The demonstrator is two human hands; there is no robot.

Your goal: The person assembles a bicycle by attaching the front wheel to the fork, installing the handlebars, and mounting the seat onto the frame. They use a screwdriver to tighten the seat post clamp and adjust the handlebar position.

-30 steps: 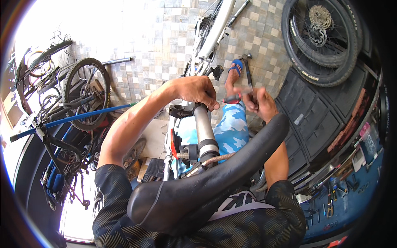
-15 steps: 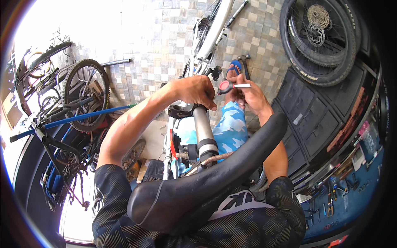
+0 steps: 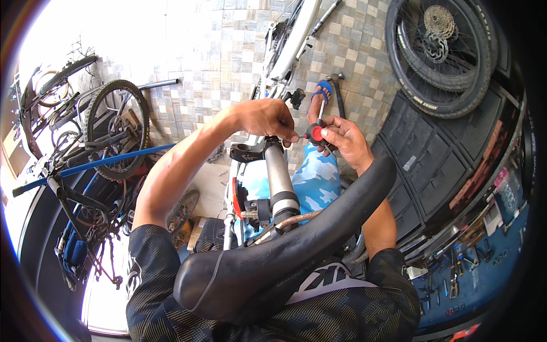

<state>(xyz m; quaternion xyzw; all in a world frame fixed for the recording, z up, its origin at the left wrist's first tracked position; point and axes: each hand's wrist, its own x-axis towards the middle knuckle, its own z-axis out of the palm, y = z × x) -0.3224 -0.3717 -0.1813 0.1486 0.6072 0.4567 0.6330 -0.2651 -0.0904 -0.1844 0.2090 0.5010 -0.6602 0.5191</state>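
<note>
My right hand (image 3: 343,138) grips a three-way Y wrench (image 3: 317,134) by its red and black hub. One metal arm of the wrench points up toward the floor tiles, and another points left at my left fingertips. My left hand (image 3: 270,121) is curled closed, thumb and fingers pinched at that left arm's tip; whatever else lies between them is hidden. Just below my left hand, a black bicycle clamp part (image 3: 248,152) sits at the top of a thick silver tube (image 3: 279,174). A black saddle (image 3: 285,251) crosses the view in front of my chest.
Bicycles and a loose wheel (image 3: 117,131) crowd the left, with a blue pole (image 3: 97,166) across them. A white bicycle frame (image 3: 296,43) lies ahead, beside a hammer (image 3: 337,94). Tyred wheels (image 3: 441,51), dark drawers (image 3: 424,159) and a blue tool bench (image 3: 484,273) line the right.
My right hand has turned the Y wrench, so its hub faces up and one arm now reaches my left fingertips. My left hand has barely moved.
</note>
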